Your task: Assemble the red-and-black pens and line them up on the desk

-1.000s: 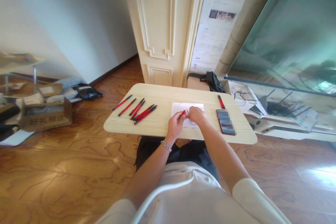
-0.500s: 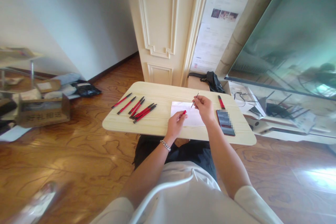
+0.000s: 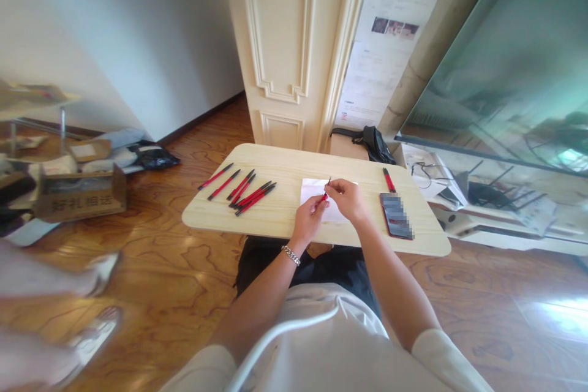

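Note:
My left hand [image 3: 311,215] is closed around a red pen barrel [image 3: 324,196], whose end shows at my fingertips. In a pinch, my right hand [image 3: 345,196] holds a thin dark pen refill [image 3: 329,181] right at the barrel's open end. Whether its tip is inside the barrel I cannot tell. Both hands are over a white sheet of paper [image 3: 334,214] on the small pale table [image 3: 275,226]. Several red and black pens [image 3: 252,198] lie on the left side of the table.
On the right of the table lie another red pen [image 3: 389,180] and a phone [image 3: 396,215]. A cardboard box [image 3: 82,196] and wrapped parcels are on the floor at left. Another person's feet [image 3: 98,324] stand at lower left. A black bag [image 3: 377,146] sits behind the table.
My right hand has moved left and down, bringing the refill to the red barrel in my left hand. Another person's legs and feet have come further into view at lower left.

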Motion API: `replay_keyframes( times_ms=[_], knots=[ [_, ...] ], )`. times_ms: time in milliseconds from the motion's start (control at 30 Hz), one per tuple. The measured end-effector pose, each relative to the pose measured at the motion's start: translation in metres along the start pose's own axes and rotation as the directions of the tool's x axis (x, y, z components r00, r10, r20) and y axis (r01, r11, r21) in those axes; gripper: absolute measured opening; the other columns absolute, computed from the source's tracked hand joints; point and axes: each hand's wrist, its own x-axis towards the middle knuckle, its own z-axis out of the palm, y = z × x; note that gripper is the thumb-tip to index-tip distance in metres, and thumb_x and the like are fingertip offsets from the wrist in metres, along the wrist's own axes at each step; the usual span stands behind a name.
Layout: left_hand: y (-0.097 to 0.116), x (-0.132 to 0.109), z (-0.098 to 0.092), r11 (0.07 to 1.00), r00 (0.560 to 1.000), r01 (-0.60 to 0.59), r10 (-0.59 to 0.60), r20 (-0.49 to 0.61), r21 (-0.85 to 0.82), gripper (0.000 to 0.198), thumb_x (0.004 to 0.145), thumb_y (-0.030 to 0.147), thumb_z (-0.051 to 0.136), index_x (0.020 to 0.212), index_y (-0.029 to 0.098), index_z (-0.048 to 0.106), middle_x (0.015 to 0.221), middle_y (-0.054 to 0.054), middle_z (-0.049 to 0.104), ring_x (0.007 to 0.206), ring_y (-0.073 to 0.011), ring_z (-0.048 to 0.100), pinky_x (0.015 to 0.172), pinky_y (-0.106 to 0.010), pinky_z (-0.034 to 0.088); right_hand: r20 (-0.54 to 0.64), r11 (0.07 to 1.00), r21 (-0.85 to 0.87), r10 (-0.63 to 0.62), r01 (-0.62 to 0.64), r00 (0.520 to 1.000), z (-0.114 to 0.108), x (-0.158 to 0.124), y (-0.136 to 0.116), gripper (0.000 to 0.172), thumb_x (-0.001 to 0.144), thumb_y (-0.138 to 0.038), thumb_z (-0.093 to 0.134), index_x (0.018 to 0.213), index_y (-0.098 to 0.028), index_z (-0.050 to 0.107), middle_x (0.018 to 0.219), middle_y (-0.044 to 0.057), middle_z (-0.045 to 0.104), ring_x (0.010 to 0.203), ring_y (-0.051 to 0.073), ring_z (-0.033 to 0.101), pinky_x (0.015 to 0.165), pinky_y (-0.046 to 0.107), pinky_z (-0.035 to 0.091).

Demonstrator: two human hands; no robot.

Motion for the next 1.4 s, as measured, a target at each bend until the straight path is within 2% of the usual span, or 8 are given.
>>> replay_keyframes(
  times_ms=[233, 600, 733, 833, 933, 1033, 1233, 1400],
  knots=[
    [0.001, 0.0, 0.0, 0.999, 1.0, -0.004, 0.004, -0.004, -0.043, 0.034, 0.087, 0.044, 0.06, 0.109, 0.018, 0.066, 0.101, -0.01, 0.072, 0.096, -0.0227, 0.068, 0.091, -0.038, 0.051, 0.052, 0.996, -0.021, 0.091, -0.09, 0.995, -0.001, -0.006, -0.005, 0.022, 0.075, -0.038, 0.064, 0.077, -0.016, 0.067, 0.069, 0.003, 0.068, 0.064, 0.015, 0.06, 0.061, 0.026, 0.045],
    [0.0, 0.0, 0.0, 0.999, 1.0, 0.008, -0.008, -0.02, -0.035, 0.034, 0.085, 0.045, 0.062, 0.106, 0.019, 0.067, 0.101, -0.009, 0.072, 0.096, -0.0226, 0.068, 0.09, -0.038, 0.051, 0.069, 0.991, -0.098, 0.094, -0.086, 0.993, -0.004, -0.003, -0.006, 0.024, 0.074, -0.04, 0.067, 0.074, -0.016, 0.069, 0.065, 0.002, 0.067, 0.061, 0.015, 0.059, 0.057, 0.024, 0.043],
    [0.001, 0.0, 0.0, 0.997, 0.999, 0.022, -0.024, -0.024, -0.069, 0.036, 0.086, 0.045, 0.061, 0.108, 0.017, 0.066, 0.099, -0.01, 0.073, 0.094, -0.022, 0.069, 0.09, -0.038, 0.052, 0.144, 0.996, -0.068, 0.073, -0.064, 0.987, -0.009, 0.003, 0.007, 0.026, 0.075, -0.04, 0.067, 0.084, -0.015, 0.07, 0.072, 0.003, 0.07, 0.064, 0.015, 0.061, 0.06, 0.024, 0.045],
    [0.003, 0.0, 0.0, 0.994, 0.998, 0.026, -0.031, -0.046, -0.102, 0.038, 0.086, 0.047, 0.06, 0.108, 0.016, 0.064, 0.097, -0.011, 0.073, 0.093, -0.0222, 0.069, 0.088, -0.037, 0.053, 0.103, 0.986, -0.152, 0.09, -0.073, 0.991, -0.012, 0.01, 0.024, 0.023, 0.078, -0.034, 0.064, 0.091, -0.016, 0.071, 0.084, 0.004, 0.073, 0.075, 0.015, 0.064, 0.069, 0.025, 0.047],
    [0.004, -0.001, 0.0, 0.992, 0.998, 0.024, -0.032, -0.06, -0.127, 0.039, 0.086, 0.048, 0.06, 0.108, 0.016, 0.064, 0.097, -0.011, 0.073, 0.092, -0.0228, 0.07, 0.086, -0.037, 0.054, 0.079, 0.911, -0.391, 0.176, -0.132, 0.981, -0.01, 0.014, 0.037, 0.016, 0.079, -0.028, 0.062, 0.086, -0.018, 0.073, 0.088, 0.005, 0.073, 0.083, 0.017, 0.065, 0.075, 0.026, 0.046],
    [0.002, 0.0, 0.001, 0.991, 0.997, 0.023, -0.032, -0.068, -0.129, 0.039, 0.086, 0.048, 0.06, 0.108, 0.016, 0.064, 0.097, -0.011, 0.073, 0.092, -0.0233, 0.07, 0.086, -0.038, 0.054, 0.107, 0.805, -0.568, 0.279, -0.172, 0.954, -0.004, 0.015, 0.039, 0.016, 0.079, -0.028, 0.062, 0.082, -0.019, 0.075, 0.087, 0.006, 0.074, 0.086, 0.019, 0.066, 0.075, 0.025, 0.045],
    [0.0, 0.001, 0.0, 0.993, 0.997, 0.018, -0.028, -0.077, -0.119, 0.04, 0.085, 0.048, 0.061, 0.108, 0.016, 0.064, 0.101, -0.011, 0.072, 0.094, -0.0238, 0.07, 0.087, -0.038, 0.055, 0.121, 0.692, -0.696, 0.379, -0.194, 0.918, 0.005, 0.017, 0.028, 0.025, 0.078, -0.04, 0.064, 0.085, -0.02, 0.076, 0.086, 0.009, 0.073, 0.084, 0.022, 0.067, 0.07, 0.026, 0.045],
    [-0.001, 0.0, 0.0, 0.993, 0.997, 0.012, -0.021, -0.076, -0.118, 0.038, 0.086, 0.047, 0.061, 0.108, 0.016, 0.064, 0.1, -0.011, 0.072, 0.095, -0.0242, 0.07, 0.088, -0.038, 0.055, 0.109, 0.569, -0.801, 0.441, -0.184, 0.891, 0.009, 0.027, 0.017, 0.04, 0.07, -0.044, 0.071, 0.097, -0.014, 0.073, 0.098, 0.016, 0.071, 0.091, 0.027, 0.067, 0.07, 0.028, 0.047]
  ],
)
